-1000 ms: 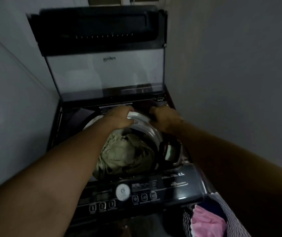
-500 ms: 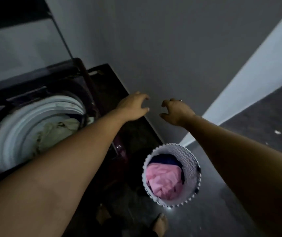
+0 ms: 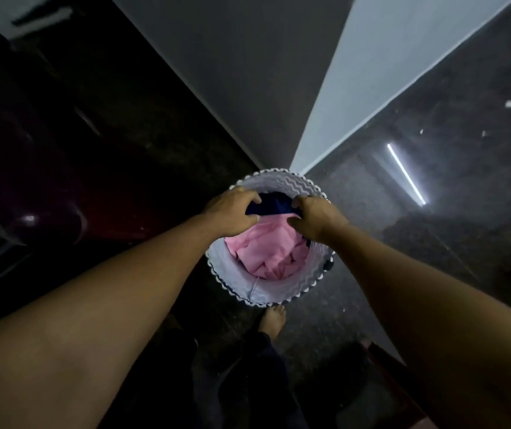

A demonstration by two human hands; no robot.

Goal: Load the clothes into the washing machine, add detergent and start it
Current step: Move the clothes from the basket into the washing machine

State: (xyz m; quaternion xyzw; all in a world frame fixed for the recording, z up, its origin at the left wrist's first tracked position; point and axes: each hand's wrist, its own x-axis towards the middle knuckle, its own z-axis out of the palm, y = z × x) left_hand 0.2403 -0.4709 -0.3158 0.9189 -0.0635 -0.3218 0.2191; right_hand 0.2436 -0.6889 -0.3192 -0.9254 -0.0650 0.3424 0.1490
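A white laundry basket (image 3: 263, 295) with a zigzag pattern stands on the floor below me. Inside lie a pink garment (image 3: 266, 252) and, at the far side, a dark blue garment (image 3: 274, 204). My left hand (image 3: 232, 212) and my right hand (image 3: 316, 218) reach into the basket from either side, and their curled fingers grip the dark blue garment at its two ends. The washing machine (image 3: 31, 181) shows only as a dark glossy side at the left; its tub and controls are out of view.
The basket sits against a grey wall corner (image 3: 279, 119). A glossy dark floor (image 3: 433, 243) reflects a strip light at the right. My bare foot (image 3: 274, 320) stands just in front of the basket. A reddish edge (image 3: 387, 357) shows at the lower right.
My view swung from the machine's tub down to the basket. Both hands left the tub, crossed to the right and dropped into the basket, closing on the dark blue garment.
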